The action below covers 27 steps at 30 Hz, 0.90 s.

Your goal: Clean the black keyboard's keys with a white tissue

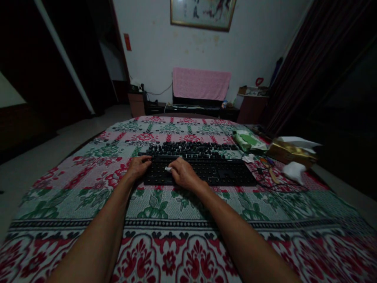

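A black keyboard [232,177] with its keycaps off lies flat on the patterned tablecloth, its bare switch rows showing. My left hand [139,166] holds the keyboard at its upper left corner, fingers closed over the edge. Over the left half of the board, my right hand [183,173] is closed on a small white tissue [168,169], which touches or nearly touches the switches. Just behind the board, loose black keycaps [188,148] are spread in a long heap.
To the right are a green tissue pack [249,141], a gold tissue box [291,151], crumpled white tissue [294,172], and a black cable [277,189]. The tablecloth [88,196] covers the table. Beyond stands a low cabinet with a screen under a pink towel [202,83].
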Motion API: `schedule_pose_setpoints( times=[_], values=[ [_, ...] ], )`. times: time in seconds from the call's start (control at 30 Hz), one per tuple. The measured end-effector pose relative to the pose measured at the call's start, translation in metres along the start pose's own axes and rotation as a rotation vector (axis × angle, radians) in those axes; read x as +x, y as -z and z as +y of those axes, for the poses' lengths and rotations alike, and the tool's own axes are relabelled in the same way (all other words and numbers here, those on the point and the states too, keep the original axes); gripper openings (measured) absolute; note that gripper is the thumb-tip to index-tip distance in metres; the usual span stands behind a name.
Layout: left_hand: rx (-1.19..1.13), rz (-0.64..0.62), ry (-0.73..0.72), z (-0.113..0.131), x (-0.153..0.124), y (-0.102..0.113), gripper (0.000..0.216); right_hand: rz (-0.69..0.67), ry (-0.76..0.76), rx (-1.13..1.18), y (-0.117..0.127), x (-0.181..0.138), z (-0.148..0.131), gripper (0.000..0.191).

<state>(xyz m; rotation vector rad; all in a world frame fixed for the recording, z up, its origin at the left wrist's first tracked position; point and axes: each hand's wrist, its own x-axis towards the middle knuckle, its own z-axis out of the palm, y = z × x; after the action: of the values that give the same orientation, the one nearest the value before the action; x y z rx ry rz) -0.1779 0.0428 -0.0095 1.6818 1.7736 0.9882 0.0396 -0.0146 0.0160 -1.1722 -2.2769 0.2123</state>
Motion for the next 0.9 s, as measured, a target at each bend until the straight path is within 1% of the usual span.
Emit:
schedule_pose_setpoints(
  times=[0.07,0.17,0.23,0.33,0.43,0.63,0.73,0.83,0.9],
  values=[
    [-0.060,-0.043,0.010,0.003,-0.002,0.004,0.041,0.025,0.018,0.055,-0.002,0.001,0.000,0.018],
    [-0.150,-0.088,0.040,0.009,-0.006,0.008,0.043,-0.013,0.073,0.080,-0.007,0.003,-0.007,0.018],
    [-0.192,-0.099,0.047,0.012,-0.009,0.009,0.045,-0.061,0.099,0.046,-0.011,0.004,-0.013,0.019],
    [-0.195,-0.101,0.043,0.013,-0.010,0.009,0.045,-0.130,0.102,-0.029,-0.012,0.005,-0.018,0.021],
    [-0.168,-0.084,0.038,0.010,-0.009,0.008,0.041,-0.157,0.094,-0.074,-0.010,0.004,-0.017,0.022],
    [-0.199,-0.081,0.013,0.005,-0.007,0.005,0.043,-0.106,0.045,-0.088,-0.008,0.000,-0.016,0.021],
    [-0.187,-0.068,0.024,0.007,-0.007,0.004,0.045,-0.121,0.049,-0.087,-0.009,0.000,-0.018,0.020],
    [-0.120,-0.073,0.017,0.007,-0.005,0.004,0.046,-0.114,0.043,-0.077,-0.007,0.000,-0.018,0.019],
    [-0.012,-0.095,0.006,0.006,-0.003,0.003,0.047,-0.084,0.025,-0.068,-0.005,0.000,-0.016,0.019]
  ],
)
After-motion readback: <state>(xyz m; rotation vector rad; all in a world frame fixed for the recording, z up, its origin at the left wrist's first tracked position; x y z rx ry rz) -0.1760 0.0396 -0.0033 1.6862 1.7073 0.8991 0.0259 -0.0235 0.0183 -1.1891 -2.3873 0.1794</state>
